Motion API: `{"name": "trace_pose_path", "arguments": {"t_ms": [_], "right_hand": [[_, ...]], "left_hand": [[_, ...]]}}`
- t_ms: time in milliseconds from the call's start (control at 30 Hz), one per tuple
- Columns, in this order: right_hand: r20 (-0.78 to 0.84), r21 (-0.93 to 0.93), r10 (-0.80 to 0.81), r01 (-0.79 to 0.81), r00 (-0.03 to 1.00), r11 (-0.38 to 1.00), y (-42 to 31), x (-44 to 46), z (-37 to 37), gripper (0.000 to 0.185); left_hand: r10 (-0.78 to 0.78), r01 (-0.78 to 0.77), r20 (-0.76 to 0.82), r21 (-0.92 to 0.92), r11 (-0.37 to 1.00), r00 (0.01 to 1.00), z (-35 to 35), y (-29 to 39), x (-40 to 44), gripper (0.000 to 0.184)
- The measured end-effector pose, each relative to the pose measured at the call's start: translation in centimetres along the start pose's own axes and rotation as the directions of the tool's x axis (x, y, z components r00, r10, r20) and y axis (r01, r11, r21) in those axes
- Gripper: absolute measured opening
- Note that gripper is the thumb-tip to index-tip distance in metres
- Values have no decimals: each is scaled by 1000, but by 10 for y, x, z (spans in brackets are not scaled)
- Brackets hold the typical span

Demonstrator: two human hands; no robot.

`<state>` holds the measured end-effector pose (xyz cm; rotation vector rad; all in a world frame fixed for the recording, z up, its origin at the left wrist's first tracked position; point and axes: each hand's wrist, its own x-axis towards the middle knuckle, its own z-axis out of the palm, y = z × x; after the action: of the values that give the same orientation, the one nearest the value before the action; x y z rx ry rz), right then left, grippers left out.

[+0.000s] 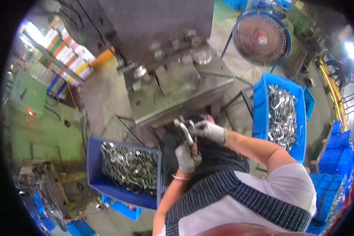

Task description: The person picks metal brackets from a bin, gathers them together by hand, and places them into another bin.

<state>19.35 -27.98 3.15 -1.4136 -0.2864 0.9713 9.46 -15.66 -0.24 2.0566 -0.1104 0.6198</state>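
My left hand (188, 157), in a grey-white glove, is closed around the lower end of a shiny curved metal part (184, 131) in front of my lap. My right hand (210, 132), gloved too, is at the upper end of that part, fingers bent, with another small metal piece at its fingertips, too blurred to make out. Just beyond both hands stands the metal press table (185, 98) with its die block (177, 78). Similar metal parts fill the dark blue bin (124, 196) on the left and the light blue bin (260, 114) on the right.
A large round fan (261, 38) stands at the back right. The green machine (31, 94) is at the left, with stacked boxes (72, 59) behind it. Blue crates (334, 157) are piled at the far right. A small blue tray (126, 210) lies below the left bin.
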Motion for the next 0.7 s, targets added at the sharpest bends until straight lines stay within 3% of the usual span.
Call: {"name": "trace_pose_path", "arguments": {"t_ms": [33,67,133,167,200,267,300,333,400,433,467,500,567,600,633,667,700], "right_hand": [[-51,301,162,-139,986,943,1,-6,4,29],[-141,385,-72,122,987,915,28,6,0,31],[-245,160,-160,202,956,966,-12,-15,-5,29],[-159,197,-235,264,959,944,-16,-12,-15,30],[-74,239,-309,317,948,918,-19,-10,-21,30],[-326,-179,-341,296,882,938,-31,-3,-11,26],[-375,-429,-495,327,784,842,-43,2,-2,17],[-387,-568,-566,296,728,768,-33,19,-12,8],[-298,-615,-705,436,643,657,-33,46,-27,9],[-282,-644,-687,398,670,653,-35,51,-34,12],[-264,-675,-667,361,697,644,-42,50,-36,14],[-393,-521,-502,263,770,812,-51,38,-31,22],[-425,-445,-470,274,773,853,-44,45,-36,25],[-444,-405,-453,278,773,871,-42,48,-40,27],[-343,-691,-679,316,648,650,-40,53,-42,31],[-257,-866,-733,186,630,464,-45,58,-42,35],[-344,-790,-677,189,651,583,-41,66,-42,34]], "left_hand": [[-152,151,-4,-84,985,988,-11,18,5,6],[-55,57,-47,37,998,997,-20,8,1,5],[-215,207,-310,-57,977,926,-30,3,-3,6],[-399,293,-336,-326,899,853,-34,-9,-15,12],[-629,430,-272,-533,729,729,-42,-16,-22,15],[-483,408,-319,-275,871,815,-58,-27,-29,15],[-493,416,-312,-282,864,812,-64,-21,-28,16],[-437,390,-336,-199,899,835,-69,-21,-30,15],[-313,326,-374,-31,945,873,-79,-23,-33,15],[-480,456,-301,-150,877,824,-87,-17,-37,14],[-463,449,-319,-122,885,827,-91,-17,-41,14],[-448,443,-334,-95,891,829,-95,-18,-44,14],[-418,446,-380,-16,895,825,-96,-13,-47,19],[-455,445,-395,-124,887,798,-95,-15,-51,21],[-530,466,-378,-253,848,759,-94,-21,-58,12],[-598,477,-351,-377,794,720,-94,-25,-61,8],[-599,479,-355,-373,795,718,-93,-26,-62,9]]}}
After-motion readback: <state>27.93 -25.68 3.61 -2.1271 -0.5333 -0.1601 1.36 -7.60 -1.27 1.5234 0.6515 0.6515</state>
